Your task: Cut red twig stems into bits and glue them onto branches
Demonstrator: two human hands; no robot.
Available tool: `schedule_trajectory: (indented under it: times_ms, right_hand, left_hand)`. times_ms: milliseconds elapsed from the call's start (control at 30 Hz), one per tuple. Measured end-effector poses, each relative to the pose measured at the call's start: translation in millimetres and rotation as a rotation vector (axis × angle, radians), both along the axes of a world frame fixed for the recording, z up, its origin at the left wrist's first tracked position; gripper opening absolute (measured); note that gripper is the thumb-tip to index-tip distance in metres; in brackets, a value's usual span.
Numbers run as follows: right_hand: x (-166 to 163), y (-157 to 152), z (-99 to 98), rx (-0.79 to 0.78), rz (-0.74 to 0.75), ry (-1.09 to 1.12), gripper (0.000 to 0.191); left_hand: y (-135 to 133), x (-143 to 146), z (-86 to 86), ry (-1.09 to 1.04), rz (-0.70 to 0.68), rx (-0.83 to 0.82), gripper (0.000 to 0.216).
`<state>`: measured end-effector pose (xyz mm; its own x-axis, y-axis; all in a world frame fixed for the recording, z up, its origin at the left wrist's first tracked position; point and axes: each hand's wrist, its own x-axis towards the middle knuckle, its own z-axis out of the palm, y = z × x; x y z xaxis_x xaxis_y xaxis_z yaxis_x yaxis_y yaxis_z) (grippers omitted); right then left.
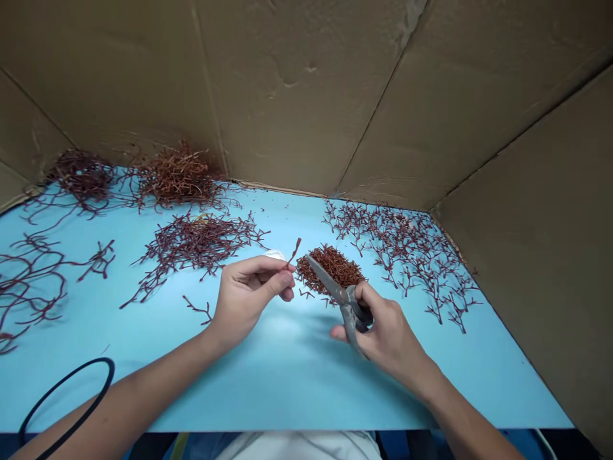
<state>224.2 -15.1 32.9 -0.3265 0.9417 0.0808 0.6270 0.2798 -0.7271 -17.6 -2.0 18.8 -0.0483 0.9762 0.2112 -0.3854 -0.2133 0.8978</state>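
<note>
Between the thumb and fingers of my left hand [256,287] is a short reddish-brown twig-like piece [295,250], its tip pointing up. My right hand [390,326] grips a pair of scissors [335,287] by the handles, blades pointing up and left toward the twig piece without touching it. Whether the blades are slightly parted is hard to make out. Behind the scissors lies a pile of short reddish-brown clippings [330,265]. A small white round thing [274,254] is partly hidden behind my left hand. One branched piece [198,308] lies left of that hand.
Dark branched pieces [201,239] are heaped left of centre, with a larger tangle [177,176] behind. Long strands [29,281] lie at far left. Many small forked pieces [412,243] spread at right. Cardboard walls [287,96] enclose the blue tabletop [287,390]. A black loop [67,370] crosses my left forearm.
</note>
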Motion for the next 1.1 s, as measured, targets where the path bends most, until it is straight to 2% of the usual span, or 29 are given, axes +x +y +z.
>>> schedule_trajectory:
  times_ms: [167, 300, 367, 600, 867, 1100]
  right_hand:
    - [1, -9, -5.0, 0.216, 0.064, -0.193, 0.047]
    - [3, -7, -9.3, 0.449, 0.069, -0.289, 0.05]
    - [4, -5, -8.5, 0.505, 0.09, -0.337, 0.05]
    - [6, -3, 2.6, 0.553, 0.134, -0.467, 0.051]
    - [10, -4, 12.5, 0.633, 0.106, -0.574, 0.056]
    - [8, -3, 9.4, 0.6, 0.088, -0.562, 0.058]
  left_hand:
    - [0, 3, -1.8, -0.031, 0.006, 0.023, 0.007]
    - [1, 2, -1.9, -0.077, -0.071, -0.068, 0.009]
    - [1, 1, -1.9, -0.076, -0.112, -0.108, 0.011]
    - [6, -1, 0.7, 0.008, -0.073, 0.001, 0.016]
    - [8, -1, -0.2, 0.01, -0.085, -0.007, 0.021]
    - [6, 2, -2.8, -0.029, -0.184, -0.079, 0.029]
